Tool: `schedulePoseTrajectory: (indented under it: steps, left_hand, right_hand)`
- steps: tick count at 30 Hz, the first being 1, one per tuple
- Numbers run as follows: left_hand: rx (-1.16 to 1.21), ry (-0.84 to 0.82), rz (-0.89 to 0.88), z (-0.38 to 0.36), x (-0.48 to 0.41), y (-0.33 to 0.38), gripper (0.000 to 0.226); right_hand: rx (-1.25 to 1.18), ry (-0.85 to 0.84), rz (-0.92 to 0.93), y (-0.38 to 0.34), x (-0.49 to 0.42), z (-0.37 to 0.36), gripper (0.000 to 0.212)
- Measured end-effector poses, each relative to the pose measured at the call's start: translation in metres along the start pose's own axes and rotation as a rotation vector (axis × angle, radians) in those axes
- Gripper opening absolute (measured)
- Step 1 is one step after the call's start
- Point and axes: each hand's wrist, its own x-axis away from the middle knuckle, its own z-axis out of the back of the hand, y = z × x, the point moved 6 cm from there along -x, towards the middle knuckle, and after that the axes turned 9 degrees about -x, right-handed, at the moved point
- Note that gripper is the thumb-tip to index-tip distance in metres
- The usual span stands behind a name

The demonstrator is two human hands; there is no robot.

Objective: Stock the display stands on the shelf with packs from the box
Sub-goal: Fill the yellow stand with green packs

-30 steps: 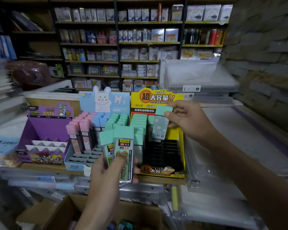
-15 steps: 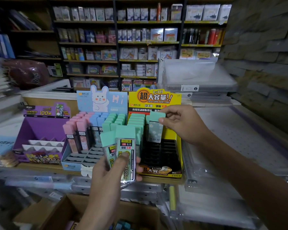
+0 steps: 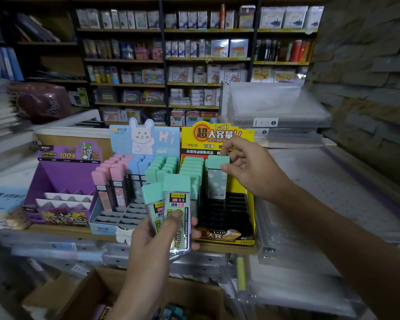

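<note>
My right hand pinches the green cap of one lead pack and holds it upright over the black slots of the yellow display stand, beside a row of green-capped packs in that stand. My left hand grips two green-capped packs in front of the stands, thumb across the front one. The blue rabbit stand to the left holds pink, blue and green packs. The cardboard box lies open at the bottom, with a few packs visible inside.
A purple display stand sits at the far left of the wooden shelf. Stacks of clear plastic cases fill the right side and the space below. Stocked shelves line the back wall; a stone wall rises at right.
My right hand has carried its pack leftward and down, from beside the yellow header card to just above the stand's slots. My left hand has barely shifted.
</note>
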Motion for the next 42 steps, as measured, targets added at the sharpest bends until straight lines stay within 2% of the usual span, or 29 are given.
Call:
schedulePoseTrajectory:
  steps: [5, 14, 21, 28, 33, 36, 39, 42]
  left_hand:
    - [-0.015, -0.010, 0.003, 0.002, -0.001, -0.002, 0.014]
    - [-0.020, -0.029, -0.016, -0.001, 0.000, -0.001, 0.023]
    - [-0.021, -0.030, -0.034, 0.000, -0.001, 0.000, 0.021]
    - [-0.012, -0.041, -0.026, 0.000, -0.001, -0.002, 0.021]
    - [-0.005, -0.043, -0.018, -0.003, 0.000, 0.000, 0.028]
    - [-0.001, -0.068, -0.007, -0.007, 0.002, 0.001, 0.020]
    - [0.023, -0.093, -0.002, -0.011, 0.004, 0.003, 0.019]
    - [0.052, -0.100, 0.013, -0.015, 0.004, 0.004, 0.027]
  right_hand:
    - [0.025, -0.006, 0.018, -0.002, 0.000, -0.001, 0.023]
    - [0.036, -0.014, 0.020, -0.007, 0.001, -0.001, 0.020]
    - [0.054, 0.010, -0.032, 0.003, -0.002, -0.001, 0.016]
    - [0.288, 0.000, 0.053, 0.000, -0.004, -0.003, 0.016]
    - [0.346, -0.029, 0.059, -0.002, -0.001, -0.002, 0.022]
    - [0.386, -0.032, 0.031, -0.005, 0.001, 0.002, 0.028]
    - [0.264, 0.069, 0.005, -0.017, 0.008, 0.010, 0.026]
    - [-0.098, 0.063, -0.035, -0.032, 0.016, 0.010, 0.012]
